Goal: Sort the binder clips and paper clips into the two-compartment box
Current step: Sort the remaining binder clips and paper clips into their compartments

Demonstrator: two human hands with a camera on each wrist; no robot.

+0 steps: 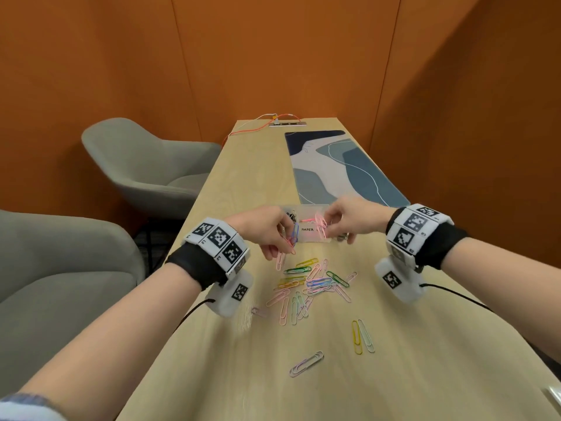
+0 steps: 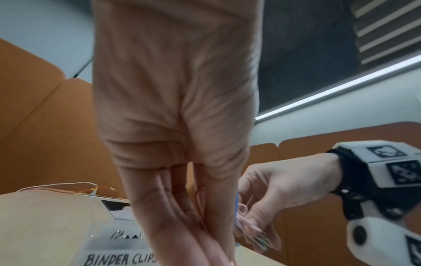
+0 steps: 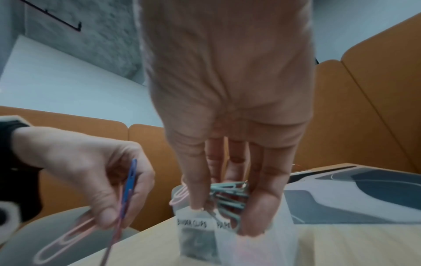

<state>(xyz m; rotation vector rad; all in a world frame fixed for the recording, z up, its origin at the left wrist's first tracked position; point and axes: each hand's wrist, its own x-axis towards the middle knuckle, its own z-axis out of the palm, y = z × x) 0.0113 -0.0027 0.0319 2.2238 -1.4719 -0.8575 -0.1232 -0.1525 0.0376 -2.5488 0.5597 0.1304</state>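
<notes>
A clear two-compartment box [image 1: 312, 238] stands mid-table, labelled BINDER CLIPS [image 2: 120, 259] and PAPER. Black binder clips [image 1: 291, 215] lie in its left compartment. My left hand [image 1: 283, 246] hovers just in front of the box's left end and pinches a blue paper clip [image 3: 129, 180] and pink ones [image 3: 63, 241]. My right hand [image 1: 329, 227] is over the paper compartment, gripping a bunch of pink and teal paper clips [image 3: 230, 196]. A pile of coloured paper clips [image 1: 312, 281] lies on the table in front of the box.
Loose clips lie nearer me: a yellow and pale pair [image 1: 361, 332] and a lilac one [image 1: 306, 363]. A patterned mat [image 1: 340, 165] lies beyond the box. A socket strip with cables [image 1: 287, 123] is at the far end. Grey chairs [image 1: 145, 159] stand to the left.
</notes>
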